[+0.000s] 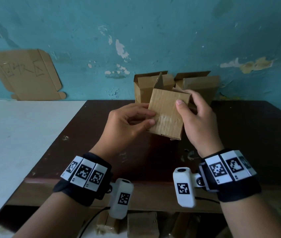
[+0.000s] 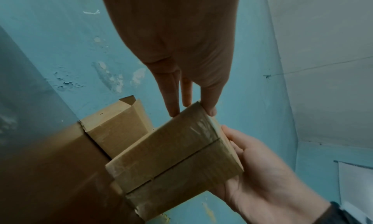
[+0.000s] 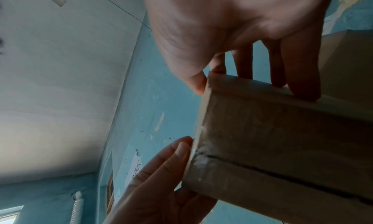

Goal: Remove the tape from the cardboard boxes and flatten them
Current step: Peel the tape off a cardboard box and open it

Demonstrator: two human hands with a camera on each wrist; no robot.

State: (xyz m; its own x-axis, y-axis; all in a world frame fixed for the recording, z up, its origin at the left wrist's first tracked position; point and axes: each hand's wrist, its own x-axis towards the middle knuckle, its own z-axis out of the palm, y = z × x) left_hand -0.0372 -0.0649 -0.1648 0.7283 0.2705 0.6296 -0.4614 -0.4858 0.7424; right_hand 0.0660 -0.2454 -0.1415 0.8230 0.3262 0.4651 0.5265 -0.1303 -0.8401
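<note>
I hold a small cardboard box [image 1: 167, 114] [image 2: 173, 160] [image 3: 282, 139] in the air above the dark brown table [image 1: 242, 134]. My right hand [image 1: 184, 97] [image 3: 242, 64] grips its right side, thumb on the near face and fingers behind. At the box's left edge, my left hand [image 1: 152, 118] [image 2: 189, 106] has thumb and fingertips curled against the cardboard. Glossy clear tape [image 2: 201, 128] runs over the bottom seam and wraps onto the side. The top flaps stand open.
Two open cardboard boxes [image 1: 146, 86] [image 1: 199, 86] stand at the table's back edge against the blue wall. A flattened cardboard sheet [image 1: 24, 74] leans on the wall at the left, above a white surface [image 1: 24, 134]. More boxes [image 1: 141, 224] lie under the table.
</note>
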